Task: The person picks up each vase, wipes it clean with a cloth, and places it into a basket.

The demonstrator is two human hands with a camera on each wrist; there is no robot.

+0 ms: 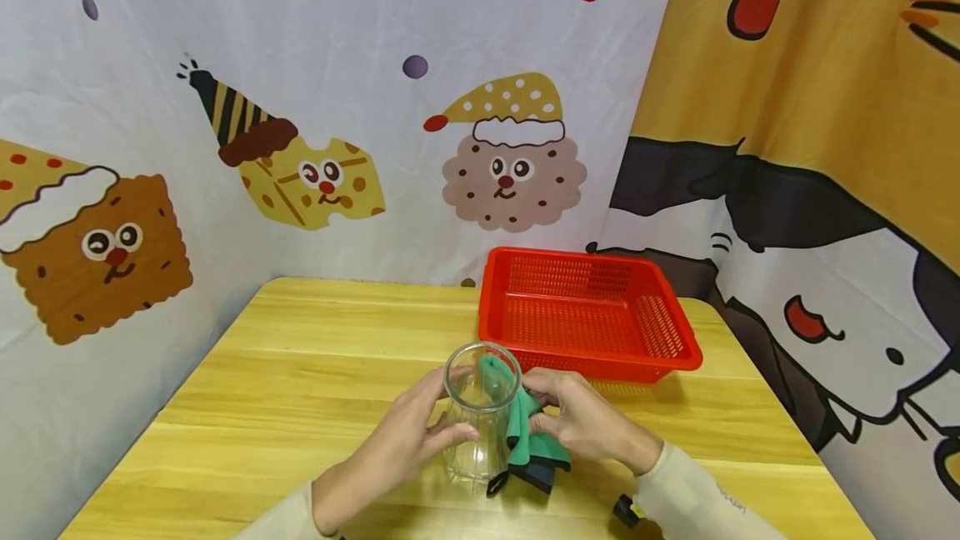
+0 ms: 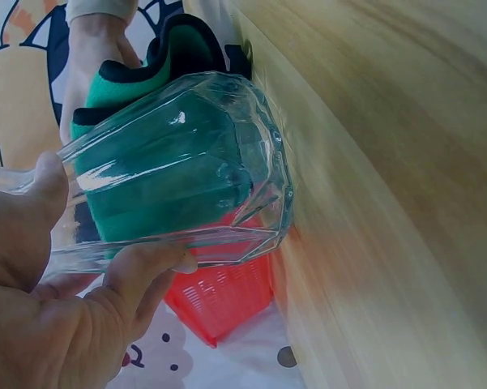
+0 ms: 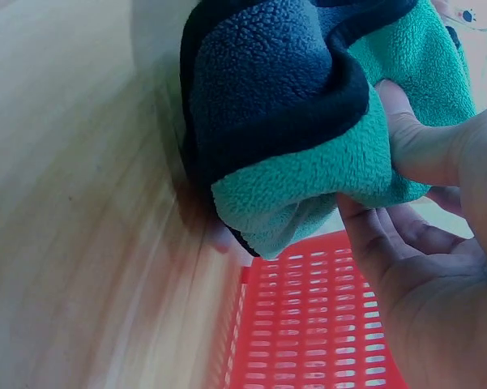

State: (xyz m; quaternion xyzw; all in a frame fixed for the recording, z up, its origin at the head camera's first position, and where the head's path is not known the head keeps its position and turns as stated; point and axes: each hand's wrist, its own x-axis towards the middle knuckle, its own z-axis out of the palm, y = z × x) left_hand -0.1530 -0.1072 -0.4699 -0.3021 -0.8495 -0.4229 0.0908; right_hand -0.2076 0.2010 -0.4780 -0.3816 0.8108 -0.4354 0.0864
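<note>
Both hands (image 1: pixel 487 432) hold glass (image 1: pixel 480 415); green cloth (image 1: pixel 525 440) partly hidden inside.

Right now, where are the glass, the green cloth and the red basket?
glass (image 1: pixel 480 423), head view, on its clear side wall.
green cloth (image 3: pixel 308 194), right wrist view, on the green fleece fold.
red basket (image 1: pixel 600 365), head view, on its front rim.

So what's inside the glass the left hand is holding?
Part of the green cloth is tucked over the rim into the glass; the rest hangs outside, pinched by the right hand. The glass bottom is hidden by the left hand.
</note>
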